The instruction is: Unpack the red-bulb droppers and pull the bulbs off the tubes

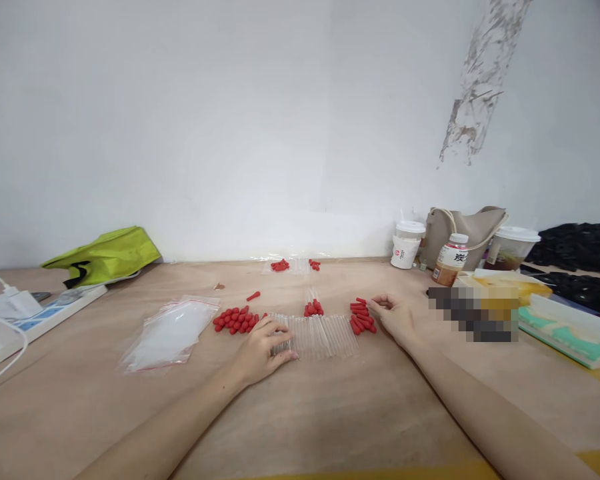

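Many clear glass tubes [325, 337] lie side by side in a row on the table. My left hand [263, 350] rests over the row's left end, its fingers and thumb curled around some tubes. Next to that hand is a heap of red rubber bulbs [237, 320], with one stray bulb [253, 295] behind it. My right hand [393, 317] is at the edge of a second group of red bulbs [363, 317]; its thumb and fingertips come together there, and what they pinch is too small to tell. Several tubes with red bulbs fitted [314, 309] lie behind the row.
Clear zip bags [173, 333] lie at left, near a power strip [65, 313] and a yellow-green bag [105, 257]. A packed clear bag with red bulbs [280, 265] sits by the wall. At right stand a paper cup [407, 245], a bottle [450, 260] and a beige handbag [473, 230].
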